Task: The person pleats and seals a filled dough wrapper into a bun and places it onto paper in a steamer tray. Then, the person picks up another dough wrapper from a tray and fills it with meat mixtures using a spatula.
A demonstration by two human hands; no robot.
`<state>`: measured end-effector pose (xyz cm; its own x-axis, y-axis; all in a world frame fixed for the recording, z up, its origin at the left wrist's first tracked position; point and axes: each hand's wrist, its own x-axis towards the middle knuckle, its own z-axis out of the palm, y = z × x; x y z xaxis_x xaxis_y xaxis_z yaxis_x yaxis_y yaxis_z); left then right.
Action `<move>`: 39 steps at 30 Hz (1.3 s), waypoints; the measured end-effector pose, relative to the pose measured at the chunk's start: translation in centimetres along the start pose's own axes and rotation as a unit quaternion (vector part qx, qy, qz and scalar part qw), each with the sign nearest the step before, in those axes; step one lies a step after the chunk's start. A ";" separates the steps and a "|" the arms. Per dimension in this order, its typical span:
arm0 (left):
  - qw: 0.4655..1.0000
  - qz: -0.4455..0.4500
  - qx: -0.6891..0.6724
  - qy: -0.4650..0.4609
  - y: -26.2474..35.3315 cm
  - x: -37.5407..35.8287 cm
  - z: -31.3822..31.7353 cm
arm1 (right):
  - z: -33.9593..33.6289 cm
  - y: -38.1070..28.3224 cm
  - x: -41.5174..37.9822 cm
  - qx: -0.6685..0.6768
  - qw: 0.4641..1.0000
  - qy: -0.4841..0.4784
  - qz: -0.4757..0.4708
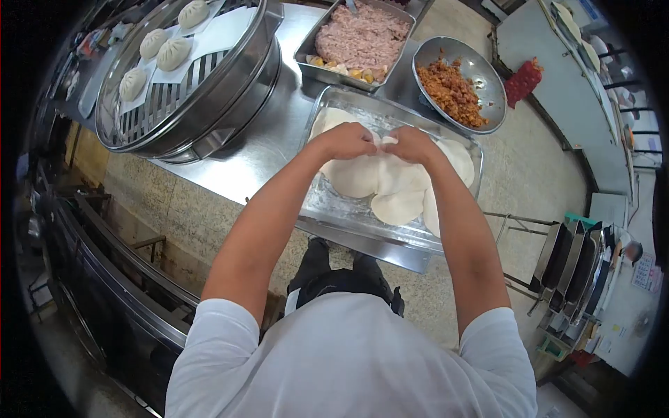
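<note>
Several flat round dough wrappers lie overlapping on a metal tray. Over the upper part of the tray, my left hand and my right hand are close together, fingertips facing each other. Both have their fingers pressed together on pale dough between them. How much of that dough is lifted off the tray cannot be made out. My hands and wrists hide parts of the wrappers underneath.
A large round steamer with several pleated buns stands at the left. Behind the tray are a pan of ground meat and a bowl of orange-red filling. A red net bag is further right.
</note>
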<state>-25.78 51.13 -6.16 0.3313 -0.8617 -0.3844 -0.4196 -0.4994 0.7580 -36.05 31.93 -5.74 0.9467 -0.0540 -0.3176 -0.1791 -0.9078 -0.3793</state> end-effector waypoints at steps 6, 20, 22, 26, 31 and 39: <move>0.998 0.023 -0.013 -0.063 0.4 0.0 1.1 | 0.8 -0.4 -2.2 0.356 0.908 -0.118 0.188; 0.969 -0.016 -0.244 0.022 -1.0 -0.4 1.4 | 2.8 -2.1 -4.2 0.148 0.976 0.075 0.139; 0.993 -0.011 -0.108 -0.036 -0.9 0.6 1.1 | 3.0 -2.2 -4.0 0.069 0.986 0.071 0.137; 0.978 -0.097 -0.177 -0.048 -0.1 -2.3 0.2 | 1.2 -1.1 -5.9 0.181 0.978 0.044 0.094; 0.680 0.024 -0.732 0.006 -3.1 -9.1 2.8 | 2.7 1.5 -13.4 0.711 0.690 0.010 0.136; 0.755 -0.063 -0.640 0.129 -2.2 -8.0 4.4 | 5.3 1.3 -13.5 0.670 0.688 0.091 0.264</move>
<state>-31.24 58.76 -7.11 0.5229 -0.6858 -0.5063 0.7350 0.0618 0.6753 -50.52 33.71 -6.56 0.6504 -0.3915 -0.6509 -0.4819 0.4497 -0.7520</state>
